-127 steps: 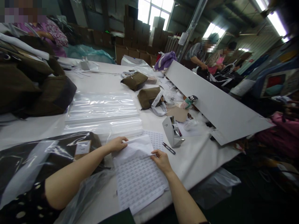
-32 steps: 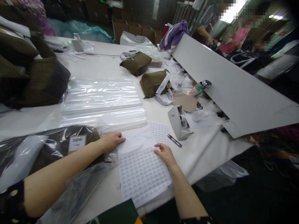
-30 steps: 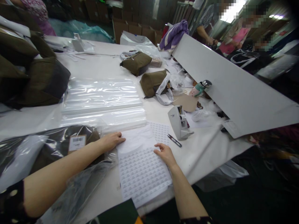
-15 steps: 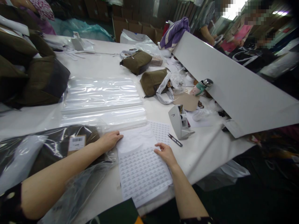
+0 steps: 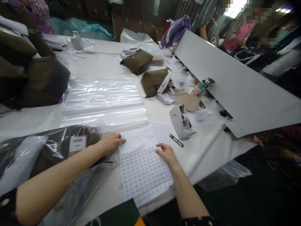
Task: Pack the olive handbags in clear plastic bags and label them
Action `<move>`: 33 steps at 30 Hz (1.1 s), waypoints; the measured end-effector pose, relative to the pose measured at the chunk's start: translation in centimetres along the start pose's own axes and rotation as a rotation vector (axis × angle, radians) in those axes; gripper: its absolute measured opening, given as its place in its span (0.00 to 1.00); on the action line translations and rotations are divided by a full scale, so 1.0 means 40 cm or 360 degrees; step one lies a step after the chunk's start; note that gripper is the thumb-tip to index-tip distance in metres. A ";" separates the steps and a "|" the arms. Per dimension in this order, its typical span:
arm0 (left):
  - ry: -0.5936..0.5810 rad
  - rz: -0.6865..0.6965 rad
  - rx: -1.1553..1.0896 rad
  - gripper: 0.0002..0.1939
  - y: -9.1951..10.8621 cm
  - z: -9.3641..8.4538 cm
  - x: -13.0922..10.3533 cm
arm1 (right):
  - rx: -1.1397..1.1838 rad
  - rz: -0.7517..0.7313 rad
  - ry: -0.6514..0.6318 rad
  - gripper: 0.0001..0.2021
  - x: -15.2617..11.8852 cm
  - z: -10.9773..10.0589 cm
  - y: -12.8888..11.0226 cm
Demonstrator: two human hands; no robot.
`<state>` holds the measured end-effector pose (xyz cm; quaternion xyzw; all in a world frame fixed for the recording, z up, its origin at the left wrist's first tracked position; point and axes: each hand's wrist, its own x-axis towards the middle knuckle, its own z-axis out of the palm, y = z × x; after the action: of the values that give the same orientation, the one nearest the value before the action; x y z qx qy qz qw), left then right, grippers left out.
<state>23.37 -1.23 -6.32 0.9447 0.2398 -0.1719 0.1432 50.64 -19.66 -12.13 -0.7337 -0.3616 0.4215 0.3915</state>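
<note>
A sheet of small printed labels [image 5: 145, 175] lies on the table in front of me, its upper part blank white backing. My left hand [image 5: 112, 142] rests at the sheet's upper left edge, the index finger stretched onto the blank part and the other fingers loosely bent. At the right edge of the sheet is my right hand [image 5: 166, 153], thumb and index finger a little apart; no held thing shows between them. Under my left forearm lies a dark bag in clear plastic [image 5: 54, 150] with a barcode tag [image 5: 77, 143]. Another label sheet [image 5: 161, 130] sticks out behind the first.
Thread snips [image 5: 176, 140] and a tape dispenser [image 5: 180, 122] stand to the right. Flat clear plastic bags [image 5: 103, 100] lie ahead. Olive bags [image 5: 155, 82] and a bottle [image 5: 202, 87] are farther back, beside a slanted white board [image 5: 235, 81]. Other people stand behind.
My left hand has slid slightly right, its index finger reaching farther onto the blank part of the sheet. The right hand has barely moved.
</note>
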 end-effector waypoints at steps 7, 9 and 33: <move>0.0051 0.0073 0.0110 0.21 0.007 0.001 -0.003 | 0.0026 0.0016 -0.0024 0.13 -0.001 -0.001 -0.006; 0.0067 0.0104 0.0130 0.21 0.007 0.002 -0.005 | 0.0030 0.0017 -0.0025 0.14 0.000 -0.001 -0.004; 0.0091 0.0335 0.0344 0.22 0.017 0.012 -0.022 | -0.0010 0.0024 0.0007 0.14 0.000 0.000 -0.007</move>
<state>22.83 -2.32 -6.28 0.9790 0.1234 -0.1537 0.0511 50.58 -19.54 -11.90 -0.7386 -0.3565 0.4216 0.3869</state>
